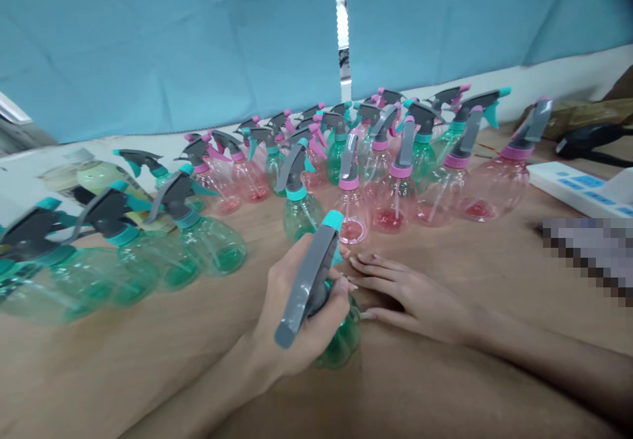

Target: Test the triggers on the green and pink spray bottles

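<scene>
- Green spray btl (341, 343) is front & center, low in view, over the desk (494, 281); looks abt upright, can't tell if its base touches down.
- Its gray sprayer head (304, 287) slants up & away, teal nozzle (333, 219) at far end.
- L hand (281, 284) holds this btl, fingers wrapped round it just under the sprayer head.
- R hand (420, 300) is just right of the btl, palm down, fingers out & a bit spread; can't tell if a fingertip touches the btl.
- Another green btl w/ teal collar (301, 215) stands behind, nr the front pink btls (351, 209).
- Mixed pink & green btls (339, 155) crowd the back of the desk.
- Left side: row of green btls (212, 248), darker green at the bases; pale yellow btl (106, 178) behind, partly hidden.
- Right side: white unit w/ blue patches (576, 180), black item (591, 141), pixelated flat thing (593, 244).
- Far back: blue cloth (198, 43).
</scene>
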`<action>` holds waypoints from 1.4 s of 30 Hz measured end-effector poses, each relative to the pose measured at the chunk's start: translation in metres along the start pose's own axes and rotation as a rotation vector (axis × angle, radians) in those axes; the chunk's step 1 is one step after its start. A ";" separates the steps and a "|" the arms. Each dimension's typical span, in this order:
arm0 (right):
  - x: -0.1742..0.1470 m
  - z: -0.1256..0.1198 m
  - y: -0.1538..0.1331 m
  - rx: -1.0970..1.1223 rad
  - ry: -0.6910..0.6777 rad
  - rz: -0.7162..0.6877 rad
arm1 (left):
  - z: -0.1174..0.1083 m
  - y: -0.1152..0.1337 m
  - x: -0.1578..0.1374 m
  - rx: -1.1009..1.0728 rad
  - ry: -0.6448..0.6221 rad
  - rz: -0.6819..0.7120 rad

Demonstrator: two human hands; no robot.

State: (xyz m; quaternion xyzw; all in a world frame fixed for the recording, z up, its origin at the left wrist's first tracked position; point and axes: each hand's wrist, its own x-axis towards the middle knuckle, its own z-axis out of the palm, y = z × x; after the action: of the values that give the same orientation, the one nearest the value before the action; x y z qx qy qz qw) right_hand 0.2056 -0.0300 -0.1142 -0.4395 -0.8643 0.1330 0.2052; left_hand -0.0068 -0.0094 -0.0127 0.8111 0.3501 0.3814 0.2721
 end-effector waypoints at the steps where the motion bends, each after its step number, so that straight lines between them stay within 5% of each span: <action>1: 0.000 0.000 0.001 0.008 0.006 -0.003 | 0.000 0.000 0.000 0.006 0.001 0.011; 23: 0.001 -0.002 -0.002 0.029 0.022 -0.002 | 0.002 0.002 -0.001 -0.015 -0.021 -0.132; 42: 0.001 -0.001 -0.001 0.004 0.010 -0.005 | 0.002 0.002 -0.002 0.034 -0.023 -0.091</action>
State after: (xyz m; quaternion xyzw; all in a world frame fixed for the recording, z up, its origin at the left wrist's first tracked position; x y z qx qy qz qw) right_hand 0.2048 -0.0304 -0.1123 -0.4378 -0.8641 0.1321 0.2105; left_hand -0.0052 -0.0130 -0.0134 0.8033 0.3898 0.3532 0.2793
